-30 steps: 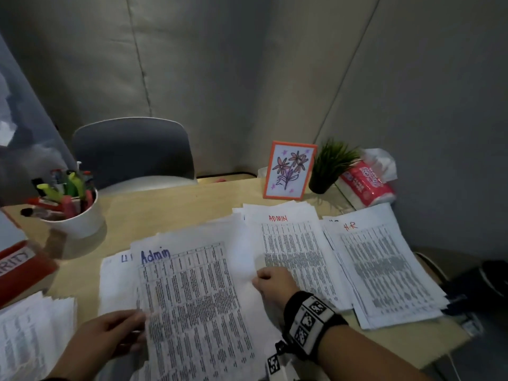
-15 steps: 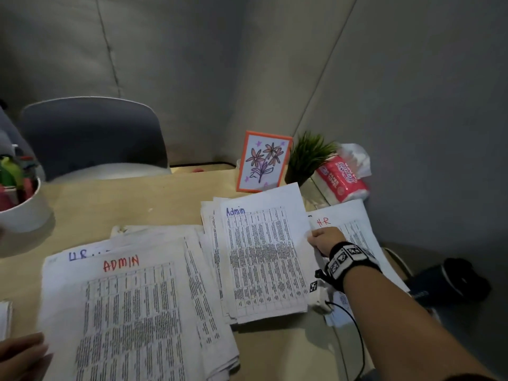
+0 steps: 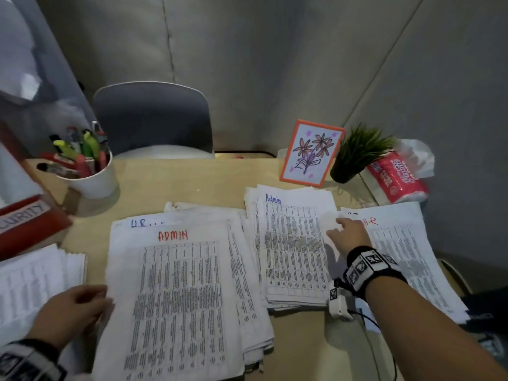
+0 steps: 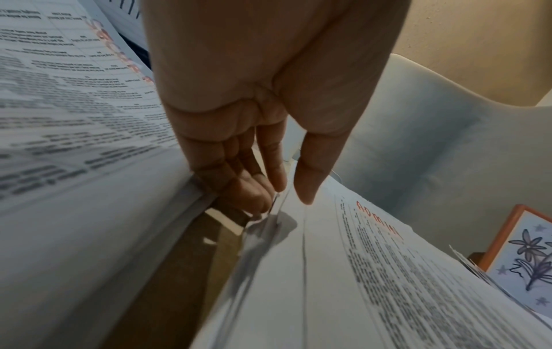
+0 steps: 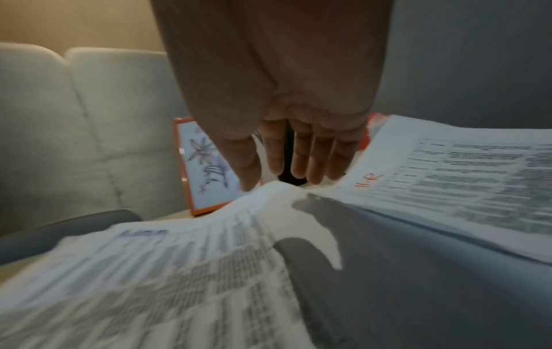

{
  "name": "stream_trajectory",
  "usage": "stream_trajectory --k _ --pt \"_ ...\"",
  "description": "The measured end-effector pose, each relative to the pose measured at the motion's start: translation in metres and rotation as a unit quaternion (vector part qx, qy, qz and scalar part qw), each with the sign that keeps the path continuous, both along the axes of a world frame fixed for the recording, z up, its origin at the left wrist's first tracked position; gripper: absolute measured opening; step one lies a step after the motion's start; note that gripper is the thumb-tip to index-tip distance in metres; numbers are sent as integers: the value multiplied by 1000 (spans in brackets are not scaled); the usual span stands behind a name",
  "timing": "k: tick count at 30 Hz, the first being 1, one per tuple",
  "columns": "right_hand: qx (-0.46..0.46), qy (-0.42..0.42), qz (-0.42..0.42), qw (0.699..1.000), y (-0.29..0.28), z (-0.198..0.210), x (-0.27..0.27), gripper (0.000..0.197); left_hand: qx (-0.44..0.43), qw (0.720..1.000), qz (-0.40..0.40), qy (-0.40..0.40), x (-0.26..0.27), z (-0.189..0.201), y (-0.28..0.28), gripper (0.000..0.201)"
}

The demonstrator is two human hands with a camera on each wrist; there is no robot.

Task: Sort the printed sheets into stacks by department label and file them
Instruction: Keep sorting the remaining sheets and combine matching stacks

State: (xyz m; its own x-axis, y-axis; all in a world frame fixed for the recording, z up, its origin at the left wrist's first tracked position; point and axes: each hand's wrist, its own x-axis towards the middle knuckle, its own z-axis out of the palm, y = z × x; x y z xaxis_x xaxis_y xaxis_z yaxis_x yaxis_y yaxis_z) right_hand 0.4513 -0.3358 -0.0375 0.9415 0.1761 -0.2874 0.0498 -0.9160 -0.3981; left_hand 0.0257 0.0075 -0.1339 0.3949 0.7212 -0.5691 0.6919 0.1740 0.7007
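A loose pile of printed sheets [image 3: 176, 303] lies in front of me, topped by one marked ADMIN in red [image 4: 379, 226]. My left hand [image 3: 74, 312] rests at its left edge, fingers [image 4: 254, 189] loosely bent against the paper, thumb straight above it. To the right sits the Admin stack [image 3: 294, 251] with a blue-lettered sheet on top. My right hand [image 3: 349, 235] hovers at that stack's right edge with straight fingers [image 5: 301, 165], holding nothing. The HR stack [image 3: 409, 259] with its red label [image 5: 369, 180] lies just beyond. Another stack of sheets [image 3: 33, 284] is at far left.
A white cup of pens [image 3: 90, 180] and a red binder [image 3: 30, 221] stand at the left. A framed flower drawing [image 3: 312, 152], a small potted plant [image 3: 354, 158] and a tissue pack [image 3: 395, 180] line the back right. A grey chair [image 3: 154, 119] faces the wooden table [image 3: 192, 182].
My right hand carried the blue-lettered Admin sheet from the middle pile to the Admin stack and let it go. The red ADMIN sheet now tops the pile. The left hand stayed at the pile's edge.
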Motion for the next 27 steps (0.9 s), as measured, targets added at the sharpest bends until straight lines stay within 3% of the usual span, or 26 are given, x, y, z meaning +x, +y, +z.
stream_trajectory --k 4,7,10,16,20,24,27 --pt "64 -26 78 995 33 5 -50 33 43 999 22 -1 14 33 -19 29" --pt "102 54 134 984 61 5 -104 21 18 999 32 -14 16 38 -26 30" --pt "51 141 181 972 83 -9 -142 17 20 999 42 -15 16 42 -26 29" --pt "2 159 194 968 104 -20 -169 16 87 994 -29 50 15 47 -31 24" --pt "-6 193 188 963 111 -18 -173 39 73 995 -17 59 14 45 -30 33" --pt "30 231 152 961 114 -19 -181 27 74 994 -31 76 16 46 -34 45" --pt "47 241 143 959 113 -22 -187 32 78 993 -29 79 18 49 -38 50"
